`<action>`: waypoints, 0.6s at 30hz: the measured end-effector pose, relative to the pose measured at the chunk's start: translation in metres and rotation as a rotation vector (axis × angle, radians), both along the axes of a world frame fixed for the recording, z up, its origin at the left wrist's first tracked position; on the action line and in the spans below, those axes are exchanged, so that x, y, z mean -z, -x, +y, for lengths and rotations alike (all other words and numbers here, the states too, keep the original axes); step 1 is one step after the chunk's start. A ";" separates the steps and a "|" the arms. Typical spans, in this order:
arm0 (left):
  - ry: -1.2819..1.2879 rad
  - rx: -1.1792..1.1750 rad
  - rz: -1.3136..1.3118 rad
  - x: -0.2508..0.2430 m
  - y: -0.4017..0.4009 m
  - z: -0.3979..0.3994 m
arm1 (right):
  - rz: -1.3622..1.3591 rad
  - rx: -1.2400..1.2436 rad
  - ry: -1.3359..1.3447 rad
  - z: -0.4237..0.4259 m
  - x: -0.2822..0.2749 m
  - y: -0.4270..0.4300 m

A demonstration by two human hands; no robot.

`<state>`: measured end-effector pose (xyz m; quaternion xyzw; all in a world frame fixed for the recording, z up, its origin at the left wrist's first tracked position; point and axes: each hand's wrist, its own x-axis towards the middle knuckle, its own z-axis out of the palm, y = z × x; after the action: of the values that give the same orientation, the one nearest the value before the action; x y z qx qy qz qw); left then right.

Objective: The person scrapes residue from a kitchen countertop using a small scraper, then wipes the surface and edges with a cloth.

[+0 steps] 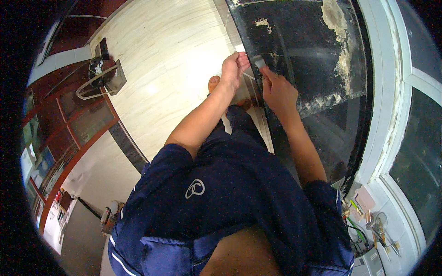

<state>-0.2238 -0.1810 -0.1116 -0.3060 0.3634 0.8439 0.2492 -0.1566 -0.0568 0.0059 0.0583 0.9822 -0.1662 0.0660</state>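
My right hand [280, 91] is closed around a scraper [259, 62], its flat metal blade resting at or just over the left edge of a black countertop [310, 138]. Beside it, my left hand [236, 67] is held palm up with curled fingers against the counter's edge; no object shows in it. Pale, crusty patches [336, 20] of residue or worn surface mark the black top, mostly along its far right part. The lower end of the scraper is hidden in my right fist.
Pale window frames [383, 103] border the counter on the right. Small tools and a clear cup [380, 219] stand on the tiled sill at lower right. A stand-like object with a looped band [119, 77] is on the pale tiled floor [155, 51]. Red-framed glass panels [88, 124] are at left.
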 end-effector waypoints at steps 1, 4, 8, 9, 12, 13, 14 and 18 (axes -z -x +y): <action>0.027 -0.002 -0.012 -0.003 0.000 0.000 | 0.000 -0.002 0.001 0.002 -0.002 -0.004; 0.029 -0.008 -0.026 -0.011 0.001 0.002 | -0.073 -0.002 -0.020 0.002 -0.007 -0.010; 0.013 0.005 -0.031 -0.006 0.001 0.000 | -0.034 -0.004 -0.004 -0.001 -0.007 0.000; 0.012 0.002 -0.030 -0.005 0.001 0.000 | -0.106 -0.004 -0.008 0.000 -0.010 -0.002; 0.018 0.009 -0.042 -0.005 0.000 0.000 | -0.064 0.002 -0.018 0.003 -0.012 -0.009; -0.001 0.007 -0.040 -0.004 0.001 0.000 | -0.065 0.004 -0.019 0.002 -0.011 -0.006; -0.021 0.005 -0.037 -0.004 0.001 0.001 | -0.065 0.008 -0.004 0.000 -0.011 -0.001; 0.029 0.000 -0.067 -0.014 0.001 0.001 | -0.157 0.020 0.004 0.001 -0.013 -0.008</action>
<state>-0.2247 -0.1802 -0.0975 -0.3378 0.3670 0.8279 0.2566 -0.1482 -0.0556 0.0193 0.0808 0.9730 -0.1637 0.1415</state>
